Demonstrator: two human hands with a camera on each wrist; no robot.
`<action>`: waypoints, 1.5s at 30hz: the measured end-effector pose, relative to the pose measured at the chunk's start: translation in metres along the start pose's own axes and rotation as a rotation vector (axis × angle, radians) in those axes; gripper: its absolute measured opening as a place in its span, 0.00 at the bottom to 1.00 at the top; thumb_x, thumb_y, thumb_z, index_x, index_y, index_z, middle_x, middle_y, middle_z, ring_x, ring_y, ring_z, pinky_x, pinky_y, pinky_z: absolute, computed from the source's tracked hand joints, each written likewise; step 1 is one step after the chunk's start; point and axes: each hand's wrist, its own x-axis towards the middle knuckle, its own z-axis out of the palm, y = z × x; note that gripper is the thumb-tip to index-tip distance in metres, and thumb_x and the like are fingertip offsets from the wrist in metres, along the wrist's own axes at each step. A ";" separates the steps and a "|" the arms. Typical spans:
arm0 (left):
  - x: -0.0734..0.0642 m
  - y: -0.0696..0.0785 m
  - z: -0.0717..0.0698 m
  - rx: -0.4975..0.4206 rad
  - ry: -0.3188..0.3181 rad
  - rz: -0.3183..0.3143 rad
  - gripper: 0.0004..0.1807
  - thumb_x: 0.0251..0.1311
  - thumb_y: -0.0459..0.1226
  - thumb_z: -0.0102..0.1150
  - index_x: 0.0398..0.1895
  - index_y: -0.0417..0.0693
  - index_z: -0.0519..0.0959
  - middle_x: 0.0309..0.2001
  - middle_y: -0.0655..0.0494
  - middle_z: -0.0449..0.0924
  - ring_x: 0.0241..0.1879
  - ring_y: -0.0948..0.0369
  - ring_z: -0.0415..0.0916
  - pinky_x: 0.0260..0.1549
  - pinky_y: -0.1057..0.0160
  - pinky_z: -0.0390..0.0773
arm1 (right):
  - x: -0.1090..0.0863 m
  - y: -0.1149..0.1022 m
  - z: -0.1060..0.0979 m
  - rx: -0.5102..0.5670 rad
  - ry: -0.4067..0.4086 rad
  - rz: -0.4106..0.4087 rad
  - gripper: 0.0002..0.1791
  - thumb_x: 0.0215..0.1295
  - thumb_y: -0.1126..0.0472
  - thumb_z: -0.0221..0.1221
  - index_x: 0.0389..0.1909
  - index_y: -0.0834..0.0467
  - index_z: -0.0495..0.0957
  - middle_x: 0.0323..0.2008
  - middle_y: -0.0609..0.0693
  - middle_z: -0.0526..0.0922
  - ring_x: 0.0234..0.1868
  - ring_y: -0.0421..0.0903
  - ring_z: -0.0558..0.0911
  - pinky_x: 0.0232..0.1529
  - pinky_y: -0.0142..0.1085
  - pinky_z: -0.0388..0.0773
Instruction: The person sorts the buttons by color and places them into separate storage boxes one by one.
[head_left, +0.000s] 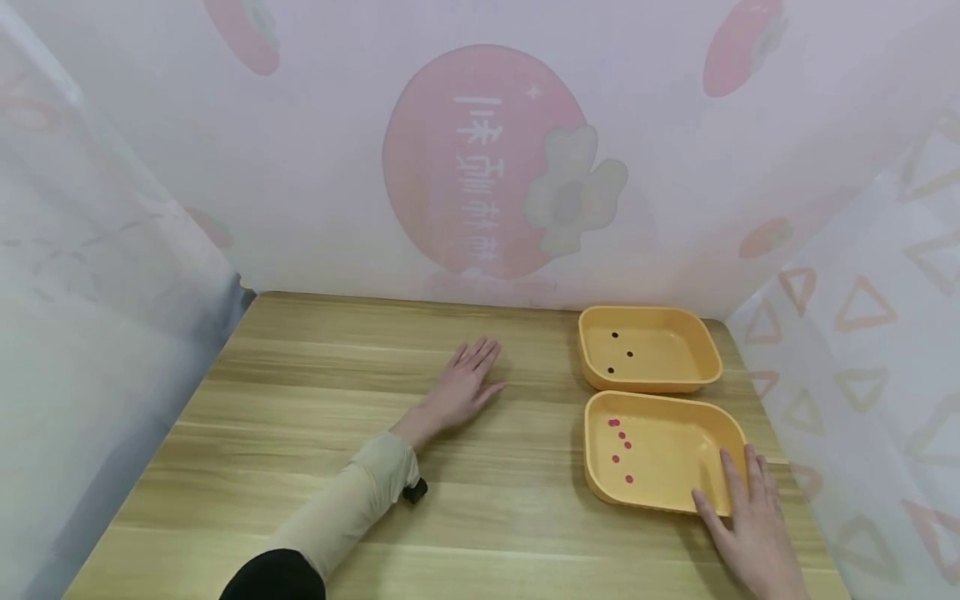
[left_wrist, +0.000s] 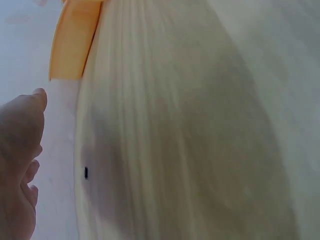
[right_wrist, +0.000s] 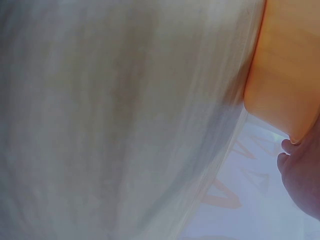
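My left hand point(head_left: 457, 393) lies over the middle of the table with fingers extended and thumb spread. A small black piece point(left_wrist: 86, 173) is on the wood beside this hand in the left wrist view; the head view does not show it, with the hand over that area. On the right, my right hand point(head_left: 753, 533) rests at the near right corner of the front yellow tray point(head_left: 667, 505), thumb by the near rim and spread, fairly straight fingers over the right end. Several small red discs point(head_left: 627, 445) lie along that tray's left side.
Behind the front tray stands a second yellow tray point(head_left: 651, 387) with three black discs point(head_left: 630, 354) in it. White printed curtains point(head_left: 322, 167) enclose the wooden table point(head_left: 510, 517) at the back and both sides. A dark rounded shape point(head_left: 273, 575) covers the bottom left.
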 end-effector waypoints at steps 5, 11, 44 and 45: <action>-0.009 -0.012 0.000 0.007 -0.035 -0.020 0.44 0.85 0.57 0.50 0.87 0.34 0.56 0.87 0.37 0.57 0.89 0.42 0.52 0.89 0.37 0.52 | 0.000 0.000 -0.001 -0.004 0.008 -0.001 0.47 0.86 0.45 0.53 0.89 0.64 0.44 0.88 0.75 0.35 0.88 0.78 0.34 0.84 0.77 0.30; -0.019 -0.023 -0.002 -0.015 -0.036 -0.041 0.41 0.84 0.52 0.55 0.84 0.31 0.61 0.85 0.36 0.62 0.87 0.41 0.56 0.88 0.37 0.54 | 0.000 -0.001 -0.001 0.001 0.003 0.005 0.47 0.86 0.44 0.53 0.89 0.63 0.43 0.88 0.75 0.34 0.88 0.78 0.34 0.84 0.77 0.30; -0.023 -0.034 0.007 -0.147 0.160 -0.106 0.03 0.71 0.34 0.72 0.43 0.43 0.91 0.47 0.48 0.88 0.54 0.49 0.83 0.60 0.49 0.86 | 0.000 -0.001 -0.001 -0.002 0.000 -0.004 0.47 0.86 0.45 0.52 0.89 0.63 0.42 0.88 0.75 0.33 0.88 0.77 0.32 0.85 0.75 0.25; -0.023 -0.033 0.007 -0.149 0.161 -0.114 0.03 0.71 0.33 0.72 0.42 0.43 0.91 0.45 0.48 0.88 0.53 0.49 0.82 0.59 0.49 0.86 | 0.000 -0.001 -0.001 -0.001 -0.001 -0.003 0.47 0.86 0.45 0.52 0.89 0.63 0.42 0.88 0.75 0.33 0.88 0.77 0.32 0.84 0.75 0.25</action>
